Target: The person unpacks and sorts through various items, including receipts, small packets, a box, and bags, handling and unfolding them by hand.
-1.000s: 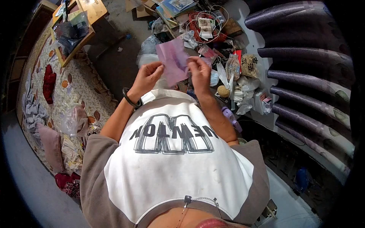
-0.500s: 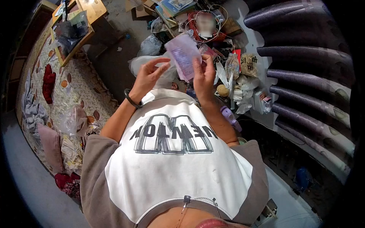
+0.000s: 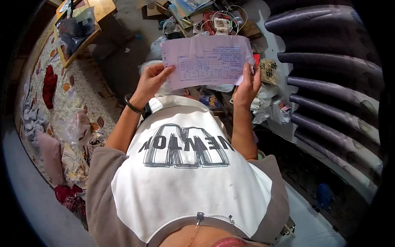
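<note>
A pale pink printed form (image 3: 207, 61) is spread wide in front of my chest, with a table grid and small lines of text on it. Punched holes run down its left edge. My left hand (image 3: 154, 78) pinches that edge between thumb and fingers; a dark bangle circles the wrist. At the opposite end, my right hand (image 3: 248, 84) grips the lower right corner, thumb on the near face and fingers behind. The sheet curves slightly and hides part of the clutter beyond it.
Beyond the form lie books (image 3: 191, 6), coiled cables (image 3: 222, 20) and plastic bags (image 3: 158, 46). On the left is a bed (image 3: 94, 78) with clothes and a red cloth (image 3: 49, 86); a wooden tray table (image 3: 101, 10) stands at its far end. Dark curtains (image 3: 329, 66) hang at the right.
The form was folded small in my right hand, with my left hand apart from it. Now it is unfolded; my right hand has moved right and my left hand has taken its left edge.
</note>
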`<state>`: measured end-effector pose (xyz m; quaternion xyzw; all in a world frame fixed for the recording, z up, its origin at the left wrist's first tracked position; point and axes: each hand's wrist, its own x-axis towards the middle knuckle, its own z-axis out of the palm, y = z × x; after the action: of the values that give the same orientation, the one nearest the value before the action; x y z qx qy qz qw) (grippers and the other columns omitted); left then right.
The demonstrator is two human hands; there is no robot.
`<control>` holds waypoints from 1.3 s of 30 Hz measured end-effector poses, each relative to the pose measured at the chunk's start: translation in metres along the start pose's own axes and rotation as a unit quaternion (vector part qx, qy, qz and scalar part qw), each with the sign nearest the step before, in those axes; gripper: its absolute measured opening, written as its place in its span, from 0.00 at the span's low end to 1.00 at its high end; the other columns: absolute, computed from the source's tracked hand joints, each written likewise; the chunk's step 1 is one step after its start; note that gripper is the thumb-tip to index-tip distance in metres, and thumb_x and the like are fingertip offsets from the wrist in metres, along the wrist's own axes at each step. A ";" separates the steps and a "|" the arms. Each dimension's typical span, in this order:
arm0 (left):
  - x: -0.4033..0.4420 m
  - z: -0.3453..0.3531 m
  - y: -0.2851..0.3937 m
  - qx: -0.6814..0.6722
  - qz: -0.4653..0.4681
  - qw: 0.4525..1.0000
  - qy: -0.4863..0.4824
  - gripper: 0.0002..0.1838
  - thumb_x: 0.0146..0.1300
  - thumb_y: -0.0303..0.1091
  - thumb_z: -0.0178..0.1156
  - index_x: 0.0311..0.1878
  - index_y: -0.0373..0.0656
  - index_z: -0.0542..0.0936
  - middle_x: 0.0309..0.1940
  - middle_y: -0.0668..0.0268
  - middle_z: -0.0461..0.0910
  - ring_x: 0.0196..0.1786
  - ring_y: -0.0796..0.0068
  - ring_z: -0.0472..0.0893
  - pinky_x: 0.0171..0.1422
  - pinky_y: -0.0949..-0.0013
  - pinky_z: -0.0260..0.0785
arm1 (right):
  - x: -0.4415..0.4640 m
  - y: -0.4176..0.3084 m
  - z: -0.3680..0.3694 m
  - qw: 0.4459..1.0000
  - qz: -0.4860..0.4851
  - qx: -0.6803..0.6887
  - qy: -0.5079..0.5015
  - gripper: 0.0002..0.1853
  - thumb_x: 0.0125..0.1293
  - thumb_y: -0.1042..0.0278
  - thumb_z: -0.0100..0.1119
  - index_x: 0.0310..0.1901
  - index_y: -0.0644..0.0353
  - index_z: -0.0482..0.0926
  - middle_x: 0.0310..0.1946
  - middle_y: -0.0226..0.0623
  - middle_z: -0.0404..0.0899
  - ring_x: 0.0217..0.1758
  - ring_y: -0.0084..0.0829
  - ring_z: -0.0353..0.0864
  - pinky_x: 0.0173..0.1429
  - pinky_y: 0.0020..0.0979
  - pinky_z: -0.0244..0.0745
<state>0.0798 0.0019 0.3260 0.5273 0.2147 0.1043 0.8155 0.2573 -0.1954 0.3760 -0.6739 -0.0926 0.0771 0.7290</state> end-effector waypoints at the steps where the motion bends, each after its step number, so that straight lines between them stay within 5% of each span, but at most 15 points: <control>1: 0.000 -0.004 -0.001 0.015 0.001 1.000 -0.010 0.15 0.68 0.39 0.59 0.44 0.34 0.83 0.32 0.73 0.82 0.34 0.88 0.75 0.38 0.79 0.67 | 0.000 -0.003 -0.004 1.000 -0.014 -0.013 -0.001 0.14 0.69 0.67 0.54 0.51 0.65 0.70 0.45 0.35 0.75 0.47 0.25 0.73 0.55 0.27 0.67; 8: 0.001 0.008 0.007 -0.031 0.012 0.999 0.003 0.14 0.68 0.39 0.60 0.44 0.35 0.83 0.31 0.75 0.81 0.31 0.89 0.74 0.35 0.81 0.67 | -0.010 -0.010 -0.016 1.000 -0.022 -0.015 -0.008 0.13 0.69 0.68 0.54 0.50 0.66 0.70 0.44 0.35 0.76 0.46 0.24 0.74 0.54 0.26 0.68; 14: 0.006 0.000 -0.002 -0.022 0.011 0.999 0.038 0.15 0.69 0.38 0.59 0.51 0.36 0.81 0.27 0.80 0.75 0.27 0.94 0.65 0.28 0.83 0.56 | 0.002 -0.031 -0.021 0.995 -0.041 -0.091 0.004 0.12 0.68 0.69 0.56 0.48 0.67 0.72 0.43 0.36 0.78 0.44 0.24 0.77 0.52 0.27 0.70; 16: 0.006 0.003 0.015 -0.033 0.024 0.999 0.036 0.16 0.69 0.37 0.59 0.54 0.38 0.80 0.26 0.82 0.71 0.26 0.95 0.61 0.26 0.83 0.51 | 0.029 -0.048 -0.030 0.975 -0.052 -0.193 -0.096 0.10 0.66 0.70 0.60 0.45 0.66 0.77 0.37 0.33 0.80 0.41 0.22 0.77 0.47 0.25 0.71; 20: 0.008 0.005 0.024 0.044 0.038 0.998 0.030 0.19 0.68 0.40 0.59 0.57 0.40 0.79 0.31 0.80 0.76 0.31 0.94 0.67 0.32 0.83 0.59 | 0.076 -0.071 -0.018 0.873 0.021 -0.298 -0.386 0.08 0.61 0.71 0.64 0.41 0.61 0.82 0.31 0.26 0.80 0.33 0.17 0.74 0.41 0.21 0.70; 22: 0.010 0.009 0.023 0.067 0.028 0.997 0.002 0.21 0.67 0.36 0.61 0.61 0.39 0.75 0.36 0.77 0.78 0.31 0.92 0.69 0.34 0.85 0.61 | 0.090 -0.068 0.014 0.790 -0.095 -0.348 -0.497 0.09 0.59 0.71 0.64 0.41 0.63 0.83 0.32 0.29 0.82 0.34 0.19 0.76 0.40 0.24 0.71; 24: 0.013 0.010 0.025 0.077 0.016 0.997 -0.015 0.23 0.66 0.34 0.62 0.63 0.38 0.73 0.39 0.75 0.78 0.33 0.91 0.71 0.37 0.85 0.62 | 0.096 -0.055 0.052 0.762 -0.127 -0.303 -0.558 0.11 0.57 0.69 0.64 0.41 0.64 0.83 0.33 0.33 0.83 0.33 0.23 0.77 0.40 0.27 0.72; 26: 0.017 0.013 0.029 0.069 0.019 0.997 -0.018 0.26 0.64 0.31 0.63 0.65 0.37 0.71 0.38 0.74 0.78 0.34 0.90 0.72 0.38 0.84 0.62 | 0.105 -0.043 0.090 0.651 -0.123 -0.331 -0.672 0.14 0.56 0.66 0.65 0.41 0.65 0.82 0.33 0.36 0.83 0.35 0.26 0.78 0.42 0.29 0.73; 29: 0.017 0.026 0.027 0.050 0.080 0.995 0.031 0.19 0.63 0.31 0.65 0.57 0.36 0.77 0.22 0.80 0.75 0.25 0.95 0.63 0.26 0.83 0.51 | 0.081 -0.053 0.135 0.541 -0.079 -0.379 -0.747 0.15 0.55 0.64 0.66 0.42 0.64 0.82 0.34 0.35 0.83 0.37 0.26 0.79 0.43 0.28 0.74; 32: 0.019 0.004 0.008 0.076 0.046 0.996 -0.023 0.10 0.64 0.29 0.64 0.46 0.36 0.82 0.23 0.79 0.77 0.25 0.94 0.65 0.27 0.83 0.52 | 0.077 -0.015 0.139 0.684 -0.135 -0.251 -0.672 0.20 0.53 0.56 0.68 0.44 0.61 0.82 0.37 0.38 0.84 0.37 0.30 0.82 0.40 0.32 0.76; 33: 0.016 0.007 0.008 0.062 0.041 0.997 0.008 0.05 0.64 0.29 0.63 0.38 0.37 0.84 0.22 0.79 0.76 0.24 0.93 0.66 0.26 0.81 0.53 | 0.074 -0.036 0.132 0.723 -0.058 -0.236 -0.646 0.21 0.54 0.56 0.68 0.46 0.60 0.81 0.37 0.38 0.84 0.36 0.30 0.81 0.41 0.31 0.75; 39: 0.006 0.002 0.023 -0.093 -0.034 0.995 0.009 0.10 0.65 0.34 0.63 0.41 0.36 0.83 0.35 0.69 0.83 0.35 0.84 0.78 0.40 0.76 0.70 | 0.111 -0.024 0.024 0.689 0.001 -0.346 -0.637 0.20 0.57 0.58 0.68 0.47 0.61 0.81 0.37 0.35 0.84 0.39 0.24 0.80 0.44 0.27 0.74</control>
<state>0.0872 0.0123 0.3466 0.4406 0.2295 0.1010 0.8620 0.3588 -0.1483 0.4056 -0.6678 -0.5538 0.4508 0.2101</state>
